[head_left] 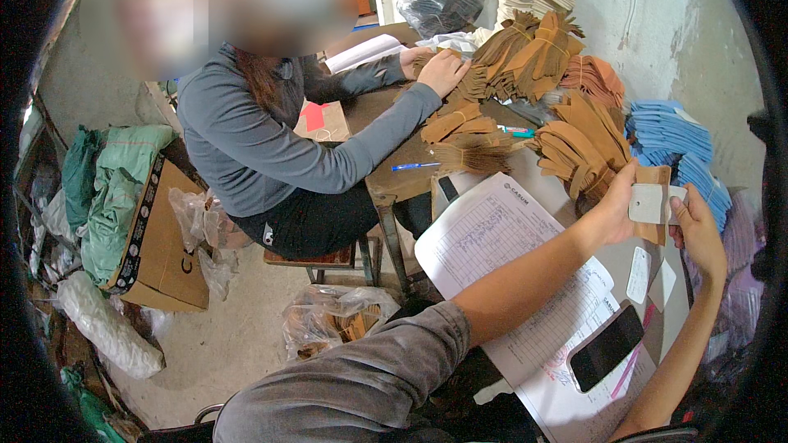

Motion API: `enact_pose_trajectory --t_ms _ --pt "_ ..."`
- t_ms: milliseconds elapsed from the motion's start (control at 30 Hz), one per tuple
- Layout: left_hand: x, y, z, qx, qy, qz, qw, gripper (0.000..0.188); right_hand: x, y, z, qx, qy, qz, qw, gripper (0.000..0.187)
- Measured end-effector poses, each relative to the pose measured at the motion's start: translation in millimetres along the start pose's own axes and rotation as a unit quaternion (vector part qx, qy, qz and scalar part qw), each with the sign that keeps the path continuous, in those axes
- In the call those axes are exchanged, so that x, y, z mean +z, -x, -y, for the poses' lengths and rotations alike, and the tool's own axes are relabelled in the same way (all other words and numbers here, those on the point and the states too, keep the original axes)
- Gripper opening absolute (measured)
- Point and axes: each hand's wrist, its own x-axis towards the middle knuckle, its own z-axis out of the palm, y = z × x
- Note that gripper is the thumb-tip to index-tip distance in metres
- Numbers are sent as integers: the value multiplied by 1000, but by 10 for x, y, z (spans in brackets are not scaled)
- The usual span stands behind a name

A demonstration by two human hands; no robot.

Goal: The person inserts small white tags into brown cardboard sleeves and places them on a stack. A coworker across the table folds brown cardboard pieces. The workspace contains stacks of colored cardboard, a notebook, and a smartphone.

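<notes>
My left hand [614, 207] is closed on the edge of a brown leather-like strip [653, 175]. A small white card with a tiny hole [646, 206] lies across the strip's middle. From the other side, my right hand [699, 234] pinches the card's right end between thumb and fingers. Just beyond my left hand sits a bundle of similar brown strips [574, 156]. Below my hands, a white tag [638, 275] and a pale pointed piece [666, 283] lie on the table.
Written forms [517, 254] and a black phone [607, 347] lie before me. At the back left a co-worker in a grey top [271, 127] handles brown bundles. Blue stacks [673, 135] stand along the wall. A cardboard box [168, 238] and a plastic bag [336, 312] are on the floor.
</notes>
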Motion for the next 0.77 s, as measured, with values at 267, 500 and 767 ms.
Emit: enact_pose_trajectory --t_ms 267,500,767 --pt "44 32 -15 -5 17 4 1000 69 9 50 81 5 -19 13 1000 23" --pt "115 78 -6 3 8 -41 999 67 76 74 99 21 -16 -25 999 25" --pt "226 162 -100 10 -21 3 1000 75 66 28 162 55 -10 42 998 38"
